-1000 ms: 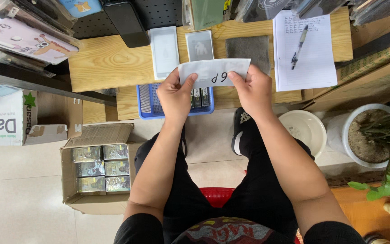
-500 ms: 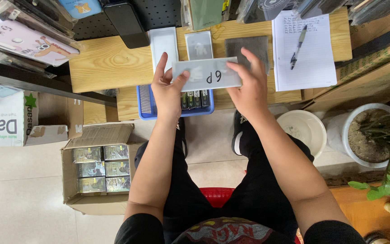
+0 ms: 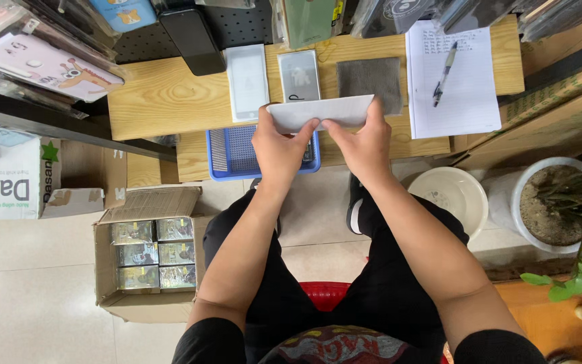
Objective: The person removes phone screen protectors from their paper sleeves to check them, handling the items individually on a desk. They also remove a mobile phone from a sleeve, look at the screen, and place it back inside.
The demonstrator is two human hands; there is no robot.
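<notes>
Both hands hold a flat white packet (image 3: 318, 111) with a handwritten mark, tilted edge-on over the wooden table (image 3: 163, 94). My left hand (image 3: 279, 147) grips its left end and my right hand (image 3: 365, 145) its right end. Under my hands a blue mesh basket (image 3: 234, 152) sits at the table's front edge. Just beyond the packet lie a clear packaged item (image 3: 299, 75), a white flat packet (image 3: 248, 81) and a grey cloth (image 3: 370, 81).
A sheet of paper (image 3: 459, 87) with a pen (image 3: 444, 64) lies at the table's right. An open cardboard box (image 3: 144, 253) of small packages stands on the floor to the left. A white bowl (image 3: 447, 195) and a potted plant (image 3: 557, 202) stand to the right.
The white packet has tipped from flat, face-up, to edge-on, and my fingers have closed around its ends. Both hands stay over the blue basket.
</notes>
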